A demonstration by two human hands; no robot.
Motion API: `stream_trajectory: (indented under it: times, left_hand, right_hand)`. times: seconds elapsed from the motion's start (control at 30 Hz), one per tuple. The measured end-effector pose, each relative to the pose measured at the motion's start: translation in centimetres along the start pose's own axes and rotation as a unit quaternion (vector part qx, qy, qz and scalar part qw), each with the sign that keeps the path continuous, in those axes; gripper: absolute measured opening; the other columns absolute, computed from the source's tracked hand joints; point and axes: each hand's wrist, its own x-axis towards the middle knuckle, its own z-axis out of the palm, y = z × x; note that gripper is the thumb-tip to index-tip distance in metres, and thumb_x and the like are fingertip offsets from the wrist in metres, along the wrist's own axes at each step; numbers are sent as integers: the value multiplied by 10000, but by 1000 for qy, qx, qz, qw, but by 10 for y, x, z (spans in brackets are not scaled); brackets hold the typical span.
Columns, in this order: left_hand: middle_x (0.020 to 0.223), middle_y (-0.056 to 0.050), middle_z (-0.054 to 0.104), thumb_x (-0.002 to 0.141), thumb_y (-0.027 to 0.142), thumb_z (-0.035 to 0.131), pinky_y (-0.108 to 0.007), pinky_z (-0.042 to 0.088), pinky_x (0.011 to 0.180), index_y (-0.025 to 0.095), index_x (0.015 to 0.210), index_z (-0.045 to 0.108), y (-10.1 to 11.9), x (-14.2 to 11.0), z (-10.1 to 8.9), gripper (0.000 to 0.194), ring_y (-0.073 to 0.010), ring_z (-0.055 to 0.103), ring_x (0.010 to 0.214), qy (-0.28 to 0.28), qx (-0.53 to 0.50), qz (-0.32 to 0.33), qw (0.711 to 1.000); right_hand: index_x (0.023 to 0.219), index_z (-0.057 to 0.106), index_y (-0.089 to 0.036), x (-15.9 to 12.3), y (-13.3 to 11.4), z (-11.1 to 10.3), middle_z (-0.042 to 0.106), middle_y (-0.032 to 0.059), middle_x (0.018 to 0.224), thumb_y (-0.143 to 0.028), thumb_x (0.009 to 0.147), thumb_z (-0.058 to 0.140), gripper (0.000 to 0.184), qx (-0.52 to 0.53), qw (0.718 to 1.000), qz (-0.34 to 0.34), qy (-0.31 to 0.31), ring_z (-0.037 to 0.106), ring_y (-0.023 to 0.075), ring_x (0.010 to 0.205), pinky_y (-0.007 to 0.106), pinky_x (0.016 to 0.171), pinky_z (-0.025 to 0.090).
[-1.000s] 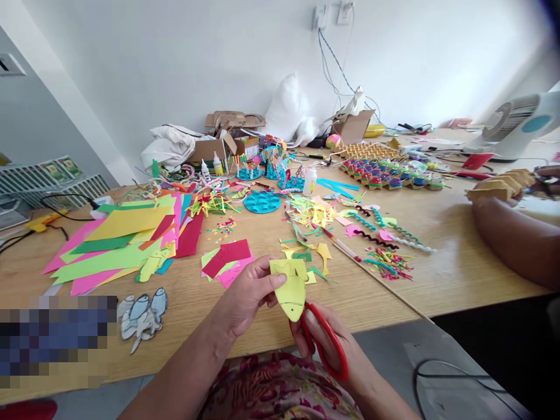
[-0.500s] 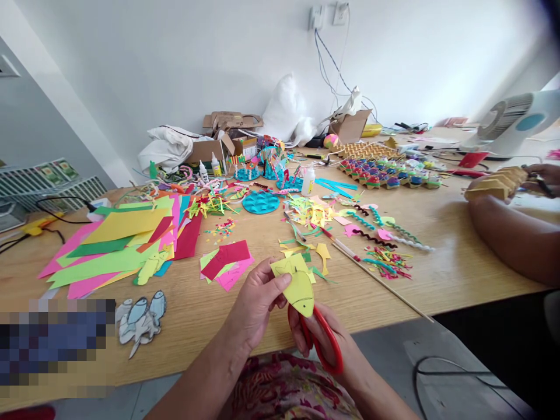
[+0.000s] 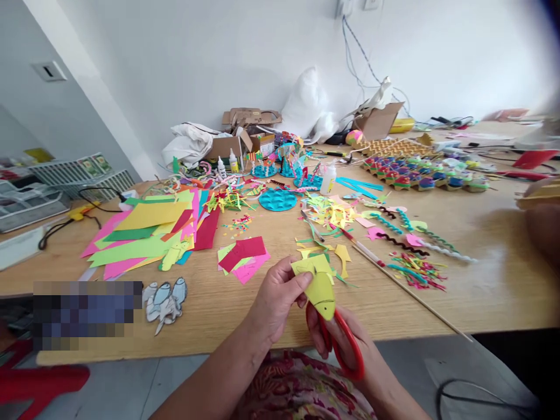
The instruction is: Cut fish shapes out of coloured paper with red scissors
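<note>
Pinched between thumb and fingers of my left hand (image 3: 282,294) is a yellow-green paper fish (image 3: 322,293), its head pointing down towards me with an eye and a gill line drawn on. My right hand (image 3: 345,338) grips red-handled scissors (image 3: 350,347) just below the fish; the blades are hidden behind the paper. Both hands hover over the table's front edge. Yellow paper offcuts (image 3: 342,259) lie just beyond them. A small stack of red, green and pink paper pieces (image 3: 242,255) rests left of the fish.
Coloured paper sheets (image 3: 144,233) spread at left, near grey-blue paper fish cutouts (image 3: 166,300). A thin wooden-handled brush (image 3: 411,291) slants across the right. Glue bottles (image 3: 328,178), a blue disc (image 3: 277,199) and painted egg trays (image 3: 424,172) stand behind. Another person's arm (image 3: 542,227) is at right.
The view has turned left, so the scene sits further right in the picture. My hands keep the same hold on the fish and scissors, with little visible movement between them.
</note>
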Motion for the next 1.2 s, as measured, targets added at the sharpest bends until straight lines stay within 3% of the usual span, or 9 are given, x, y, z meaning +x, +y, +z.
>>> stream_trajectory:
  times: [0.3,0.47,0.63,1.2]
  left_hand:
    - [655,32,568,620,303,712,-184,288,452,171,735,506,1,1,1,271,-55,445,518,-15,-23,-11,1000]
    - [647,50,575,542,300,760,-180,301,453,190,806,463,5,2,4,412,-56,465,507,8,-51,-31,998]
    - [635,37,557,501,334,781,-178,292,429,160,704,507,4,5,3,383,-54,465,512,-2,-57,-32,998]
    - [641,34,530,452,409,788,-173,313,421,159,710,539,5,7,2,438,-51,450,512,-15,-32,-20,999]
  right_hand:
    - [673,500,-211,0,10,-5,477,-17,485,-519,857,433,365,-30,999,-17,17,391,139,465,256,459,309]
    - [603,507,-224,2,11,-6,470,1,474,-560,839,426,419,-45,999,-17,20,370,152,455,281,440,304]
    - [633,518,-227,5,17,-12,489,6,474,-568,840,406,414,-55,998,-22,16,402,163,448,285,434,335]
    - [663,540,-216,9,22,-19,508,-4,498,-474,870,430,349,-61,996,-62,-8,430,148,465,270,459,360]
